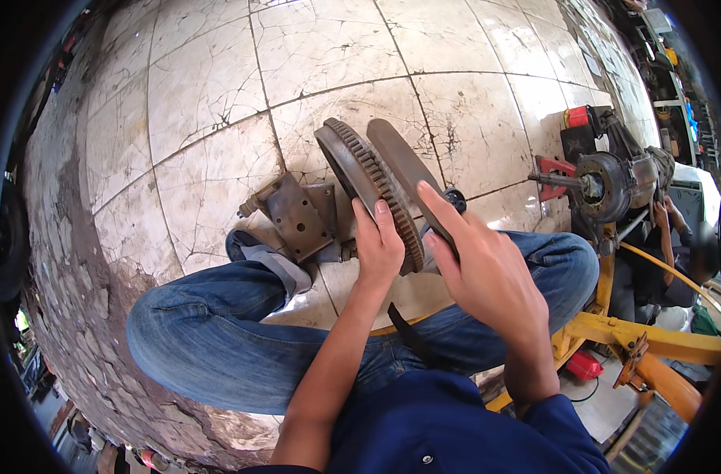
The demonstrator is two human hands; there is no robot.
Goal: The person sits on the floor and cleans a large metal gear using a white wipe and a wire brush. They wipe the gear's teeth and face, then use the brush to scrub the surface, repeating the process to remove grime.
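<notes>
My left hand (pixel 378 246) grips the near side of a toothed metal flywheel (pixel 359 164). The flywheel is tilted up on its edge between my knees, gear teeth along its rim. In my right hand (pixel 491 276) is a long flat brown bar (pixel 398 156) with a rounded end, its exact kind unclear. The index finger lies stretched along it. The bar runs close beside the flywheel's right face; whether they touch is hidden. A worn metal block (pixel 301 223) with several holes rests on the floor left of the flywheel, by my left foot.
Cracked white tiles (pixel 329 55) cover the floor ahead, with rough concrete (pixel 84 284) at left. To the right stands a hub assembly (pixel 601 189) by a red stand (pixel 551 178). Another person's hands (pixel 664 217) touch that assembly. A yellow frame (pixel 641 328) is beside my right knee.
</notes>
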